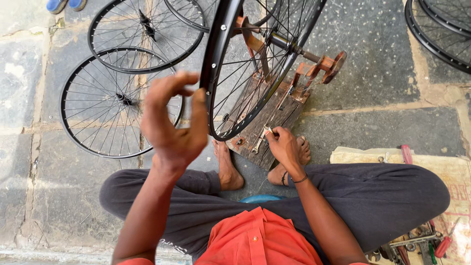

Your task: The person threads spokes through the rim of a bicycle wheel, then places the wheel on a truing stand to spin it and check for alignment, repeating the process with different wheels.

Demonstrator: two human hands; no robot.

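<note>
A black spoked bicycle wheel (216,59) stands upright in a rusty truing stand (314,73) fixed to a worn wooden board (265,127). My left hand (171,122) is raised beside the rim's left edge, fingers spread and curled, thumb almost touching the rim, holding nothing. My right hand (284,147) is low at the wheel's bottom edge, pinching a small metal spoke tool (267,131) against the spokes. My bare feet rest against the board, and I sit with my knees spread wide.
Two more spoked wheels (115,98) lie flat on the stone floor at the left, overlapping. Another wheel's rim (436,39) shows at the top right. A mat (441,167) on the right holds screwdrivers and several tools (417,243). Blue shoes (64,5) sit at the top left.
</note>
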